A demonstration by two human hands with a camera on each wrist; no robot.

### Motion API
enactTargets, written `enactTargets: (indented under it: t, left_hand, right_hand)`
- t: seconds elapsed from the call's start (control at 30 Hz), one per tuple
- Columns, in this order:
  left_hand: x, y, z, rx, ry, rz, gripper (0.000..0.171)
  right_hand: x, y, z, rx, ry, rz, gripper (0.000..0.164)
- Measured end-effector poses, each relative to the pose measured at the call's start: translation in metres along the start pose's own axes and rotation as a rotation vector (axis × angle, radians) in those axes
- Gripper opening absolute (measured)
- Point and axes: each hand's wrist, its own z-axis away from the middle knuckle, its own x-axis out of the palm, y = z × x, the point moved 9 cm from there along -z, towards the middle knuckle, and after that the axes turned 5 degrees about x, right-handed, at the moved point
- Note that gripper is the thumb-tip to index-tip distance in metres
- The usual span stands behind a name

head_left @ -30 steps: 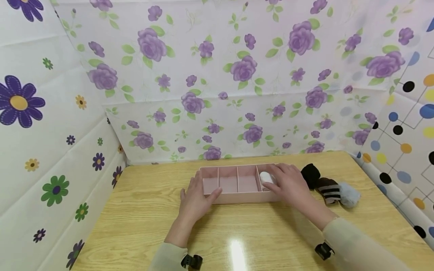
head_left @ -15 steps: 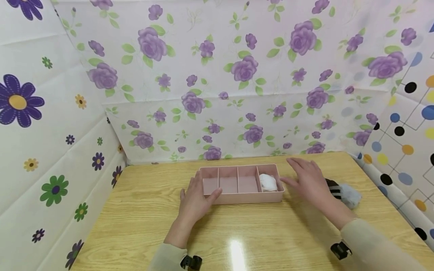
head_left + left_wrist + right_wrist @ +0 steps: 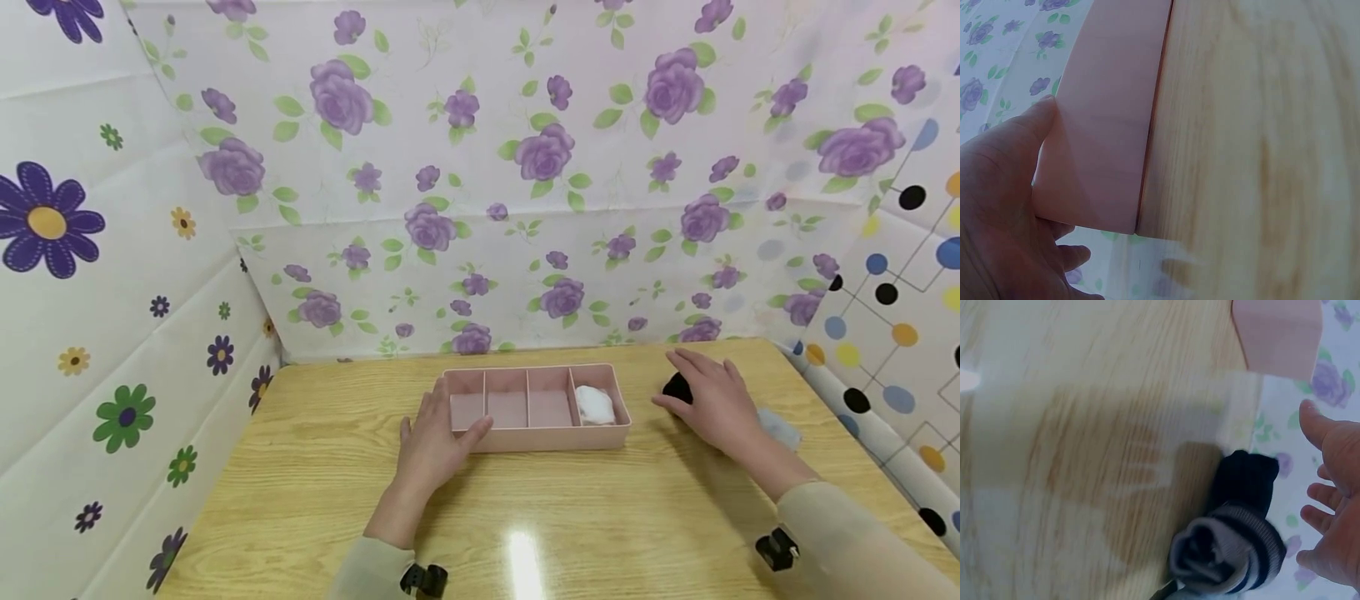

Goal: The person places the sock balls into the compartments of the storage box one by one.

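While the left hand rests its thumb on the front wall of the pink box and its fairly straight fingers at the left end, so light a hold could let the box swivel on the worktop if its right end were bumped. Toward the worktop's right edge, the right hand hangs over the rolled bundles, fingers spread wide and closed on nothing; whether a fingertip touches is hard to tell. A pale bundle lies partly hidden by that hand, nearest the right edge, where a stray palm could shove it farther out. The striped bundle touches the black bundle, so too broad a grasp might take both or unroll one. Slightly left, the white bundle sits in the rightmost compartment. Beyond the black bundle, near the worktop's far edge, hangs flowered cloth; overreaching fingers could push the bundle against it.
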Motion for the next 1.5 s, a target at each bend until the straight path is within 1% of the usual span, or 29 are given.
enactTargets:
  t: [0.2,0.27,0.53,0.7,0.83,1.0,1.17,1.33,1.5]
  left_hand:
    - [-0.002,0.001,-0.001,0.008,0.004,-0.003,0.114]
    - [-0.002,0.002,-0.001,0.007,0.001,0.0,0.114]
    - [-0.001,-0.001,0.001,0.0,0.013,0.009,0.114]
    - [-0.001,-0.002,0.001,-0.004,0.015,0.013,0.113]
    - [-0.001,-0.001,0.0,-0.002,0.013,0.023,0.113]
    - [-0.001,0.0,0.0,0.003,0.012,0.02,0.114]
    - [-0.001,0.001,0.001,-0.004,0.007,0.016,0.114]
    - [-0.002,0.002,0.001,-0.01,0.004,0.017,0.113]
    - [-0.001,0.003,0.001,-0.01,0.007,0.011,0.113]
  right_hand:
    - [0.004,0.019,0.001,0.004,-0.002,-0.004,0.087]
    - [0.006,0.025,0.001,0.0,-0.019,-0.014,0.089]
    - [0.021,0.045,-0.002,-0.008,-0.179,-0.023,0.101]
    - [0.023,0.05,-0.003,-0.04,-0.223,0.0,0.106]
    - [0.026,0.056,-0.003,-0.047,-0.25,0.021,0.106]
    - [0.028,0.062,-0.004,-0.031,-0.263,0.009,0.105]
    - [0.032,0.066,-0.006,0.002,-0.266,0.01,0.103]
    - [0.033,0.065,-0.009,0.043,-0.258,0.003,0.099]
    - [0.034,0.063,-0.013,0.056,-0.244,0.025,0.092]
